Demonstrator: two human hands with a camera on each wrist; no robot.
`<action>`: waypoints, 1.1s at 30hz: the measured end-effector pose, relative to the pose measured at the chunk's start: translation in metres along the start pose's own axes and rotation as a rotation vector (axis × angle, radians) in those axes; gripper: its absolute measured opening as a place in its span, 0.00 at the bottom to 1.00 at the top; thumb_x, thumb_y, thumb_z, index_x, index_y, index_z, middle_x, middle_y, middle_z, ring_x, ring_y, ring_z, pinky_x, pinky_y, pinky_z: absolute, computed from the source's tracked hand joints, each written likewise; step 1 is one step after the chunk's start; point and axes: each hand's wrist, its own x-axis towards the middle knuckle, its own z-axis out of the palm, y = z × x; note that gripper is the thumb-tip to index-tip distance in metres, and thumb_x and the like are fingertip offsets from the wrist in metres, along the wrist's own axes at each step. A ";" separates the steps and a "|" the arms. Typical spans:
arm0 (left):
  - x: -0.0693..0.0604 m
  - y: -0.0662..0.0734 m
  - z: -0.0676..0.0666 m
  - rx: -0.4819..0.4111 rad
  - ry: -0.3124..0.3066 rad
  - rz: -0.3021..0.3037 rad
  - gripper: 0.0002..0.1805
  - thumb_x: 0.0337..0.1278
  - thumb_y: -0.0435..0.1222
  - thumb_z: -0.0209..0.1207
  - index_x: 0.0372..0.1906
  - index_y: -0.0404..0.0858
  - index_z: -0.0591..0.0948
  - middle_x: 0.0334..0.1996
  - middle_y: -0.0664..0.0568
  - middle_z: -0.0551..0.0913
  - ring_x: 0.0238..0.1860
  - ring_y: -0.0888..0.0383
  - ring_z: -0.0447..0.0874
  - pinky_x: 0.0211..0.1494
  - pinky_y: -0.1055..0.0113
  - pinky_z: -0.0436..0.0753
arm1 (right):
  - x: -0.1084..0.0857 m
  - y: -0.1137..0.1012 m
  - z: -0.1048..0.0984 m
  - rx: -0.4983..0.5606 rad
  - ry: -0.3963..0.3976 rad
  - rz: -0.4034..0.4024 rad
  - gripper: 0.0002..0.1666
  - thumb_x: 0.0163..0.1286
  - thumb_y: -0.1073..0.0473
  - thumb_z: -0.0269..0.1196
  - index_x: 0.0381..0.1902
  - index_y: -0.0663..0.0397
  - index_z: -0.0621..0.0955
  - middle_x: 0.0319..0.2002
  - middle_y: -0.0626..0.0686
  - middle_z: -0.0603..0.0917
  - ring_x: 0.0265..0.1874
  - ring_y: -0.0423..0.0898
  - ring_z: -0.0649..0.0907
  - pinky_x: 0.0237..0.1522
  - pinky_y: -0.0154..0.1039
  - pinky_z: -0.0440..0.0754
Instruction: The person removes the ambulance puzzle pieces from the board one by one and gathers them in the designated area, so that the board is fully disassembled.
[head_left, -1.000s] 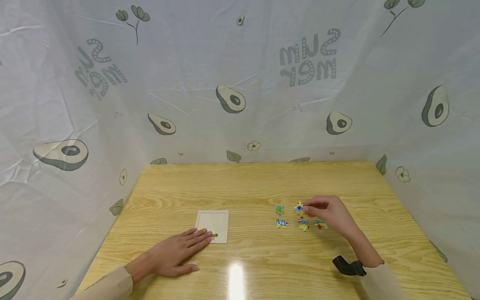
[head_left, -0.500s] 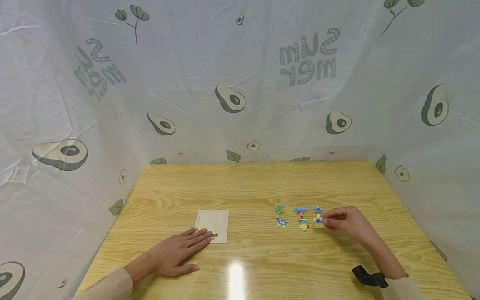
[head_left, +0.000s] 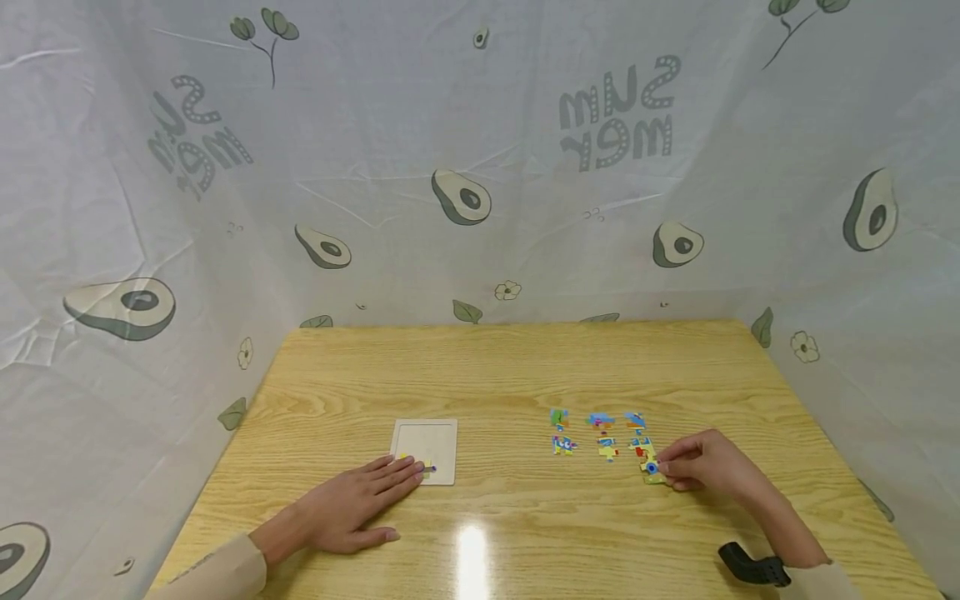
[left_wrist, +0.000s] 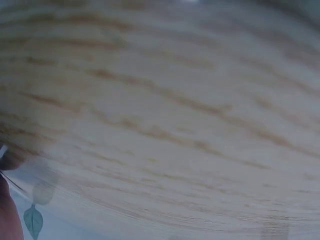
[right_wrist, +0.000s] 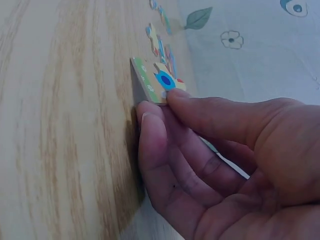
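Observation:
My right hand [head_left: 712,465] pinches a jigsaw puzzle piece [head_left: 651,469] between thumb and fingers, low at the near right end of the loose pieces. In the right wrist view this piece [right_wrist: 156,82] shows a blue circle and a green edge with white flowers; it is tilted, one edge lifted off the wood. My left hand [head_left: 356,507] lies flat with straight fingers on the near left part of a pale square puzzle board [head_left: 429,437]. A small yellow and grey piece [head_left: 428,468] shows in the board beside the fingertips; the fingers hide part of that corner.
Loose jigsaw pieces lie in two rows: a green one [head_left: 558,417], a purple and blue one [head_left: 564,446], a yellow one [head_left: 607,450] and several others. The wooden table [head_left: 502,367] meets a patterned curtain [head_left: 525,242]. A black strap [head_left: 752,568] circles the right wrist.
My right hand has carried the blue-circle piece rightward and nearer, from over the far row to the near right end, uncovering pieces behind it. The left hand stays put.

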 end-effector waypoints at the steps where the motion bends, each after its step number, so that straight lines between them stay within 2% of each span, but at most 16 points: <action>1: 0.000 0.000 0.000 -0.006 -0.001 -0.002 0.43 0.80 0.57 0.50 0.85 0.38 0.55 0.86 0.48 0.56 0.85 0.51 0.58 0.87 0.61 0.53 | 0.000 0.001 0.000 0.006 -0.005 0.001 0.19 0.74 0.66 0.66 0.54 0.80 0.83 0.38 0.59 0.93 0.33 0.44 0.91 0.37 0.39 0.93; 7: 0.000 -0.001 0.001 -0.008 -0.003 0.001 0.42 0.80 0.57 0.49 0.85 0.37 0.55 0.86 0.47 0.56 0.85 0.50 0.59 0.88 0.62 0.50 | -0.002 0.001 0.004 0.007 -0.013 0.022 0.18 0.73 0.67 0.66 0.53 0.80 0.84 0.34 0.57 0.93 0.30 0.43 0.91 0.34 0.37 0.92; 11: 0.000 -0.001 0.001 0.010 -0.001 0.003 0.42 0.80 0.57 0.49 0.85 0.37 0.55 0.85 0.47 0.57 0.84 0.50 0.60 0.87 0.60 0.53 | -0.001 -0.002 0.008 -0.035 0.036 0.044 0.16 0.71 0.67 0.67 0.49 0.78 0.85 0.32 0.56 0.92 0.27 0.43 0.90 0.31 0.36 0.91; 17: 0.000 0.000 0.001 -0.011 -0.016 -0.013 0.43 0.80 0.57 0.49 0.85 0.39 0.54 0.86 0.49 0.55 0.85 0.51 0.57 0.85 0.57 0.59 | -0.002 -0.007 0.016 -0.140 0.125 0.047 0.10 0.68 0.67 0.70 0.41 0.72 0.89 0.27 0.54 0.90 0.25 0.44 0.87 0.28 0.36 0.89; 22: 0.000 0.001 0.000 -0.009 -0.019 -0.019 0.43 0.80 0.58 0.49 0.85 0.39 0.54 0.86 0.49 0.55 0.85 0.52 0.57 0.84 0.57 0.60 | -0.001 -0.010 0.019 -0.206 0.183 0.069 0.07 0.67 0.66 0.71 0.37 0.68 0.89 0.25 0.53 0.89 0.24 0.45 0.87 0.27 0.37 0.88; 27: 0.000 0.001 -0.001 -0.008 -0.029 -0.025 0.43 0.80 0.58 0.48 0.86 0.39 0.53 0.86 0.50 0.55 0.85 0.53 0.56 0.85 0.57 0.60 | 0.000 -0.010 0.021 -0.262 0.213 0.089 0.06 0.66 0.65 0.72 0.33 0.65 0.90 0.23 0.51 0.88 0.23 0.44 0.86 0.25 0.37 0.86; 33: 0.000 0.001 -0.001 -0.003 -0.020 -0.019 0.43 0.80 0.58 0.48 0.85 0.39 0.54 0.86 0.49 0.56 0.85 0.51 0.58 0.84 0.57 0.61 | -0.001 -0.011 0.022 -0.270 0.215 0.088 0.05 0.65 0.65 0.72 0.32 0.64 0.90 0.22 0.51 0.88 0.23 0.45 0.85 0.25 0.37 0.86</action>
